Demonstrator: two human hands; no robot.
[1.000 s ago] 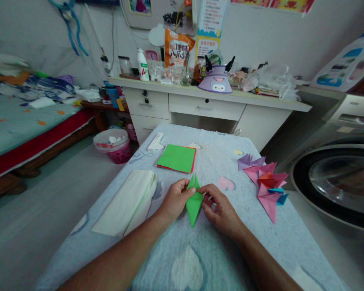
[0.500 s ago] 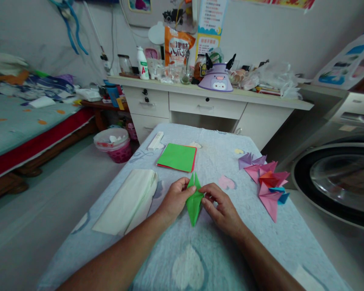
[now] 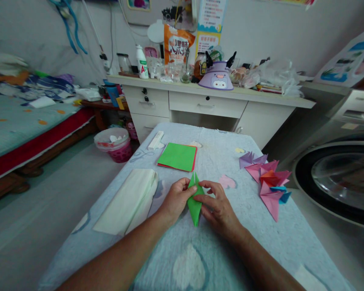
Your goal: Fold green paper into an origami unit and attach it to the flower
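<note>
Between my hands is a green folded paper [image 3: 195, 210], a narrow diamond with its long tip toward me and a split at its far end. My left hand [image 3: 178, 198] pinches its left edge, thumb on top. My right hand [image 3: 217, 205] is closed on the right edge, with a finger lying across the paper's face; the thumb is partly hidden. Beyond my hands lies a stack of square paper [image 3: 178, 155], green on top with red showing beneath. Several folded paper pieces [image 3: 268, 178] in purple, pink, orange and blue lie to the right.
A folded whitish sheet [image 3: 129, 200] lies left of my hands on the cloth-covered table [image 3: 221, 250]. A small white box [image 3: 155, 140] is near the far left edge. Beyond stand a cluttered desk [image 3: 206, 99], a waste bin [image 3: 113, 144] and a washing machine [image 3: 342, 169].
My right hand has shifted its fingers: one now reaches further across the green paper toward the left thumb. My left hand stays in place.
</note>
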